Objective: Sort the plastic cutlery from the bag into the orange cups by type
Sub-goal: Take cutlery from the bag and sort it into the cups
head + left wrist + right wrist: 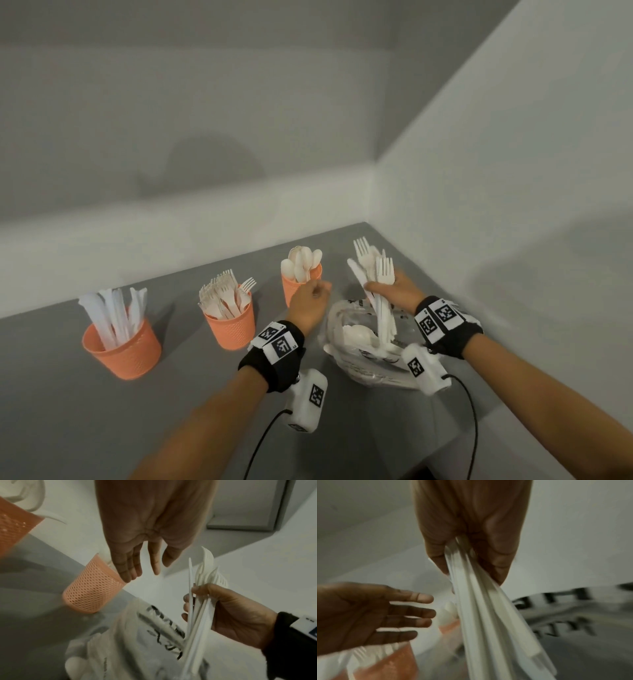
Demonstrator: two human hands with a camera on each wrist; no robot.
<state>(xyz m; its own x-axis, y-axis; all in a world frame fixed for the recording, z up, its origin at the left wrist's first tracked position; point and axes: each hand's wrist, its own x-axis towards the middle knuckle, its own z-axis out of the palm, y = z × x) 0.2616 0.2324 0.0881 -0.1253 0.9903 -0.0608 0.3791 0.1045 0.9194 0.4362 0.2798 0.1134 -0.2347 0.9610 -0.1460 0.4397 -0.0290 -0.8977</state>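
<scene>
Three orange mesh cups stand in a row on the grey table: a knife cup (122, 346) at left, a fork cup (230, 323) in the middle, a spoon cup (296, 284) at right. My right hand (394, 291) grips a bunch of white cutlery (375, 274), forks and knives, upright above the clear plastic bag (359, 342). The bunch (481, 608) runs down from my curled fingers, and it shows again in the left wrist view (202, 588). My left hand (310, 298) hovers empty with straight fingers (130, 566) between the spoon cup (92, 588) and the bunch.
White walls meet in a corner just behind the cups and the bag. The bag (145, 642) holds more white spoons. Cables run from both wrist cameras toward the table's front edge.
</scene>
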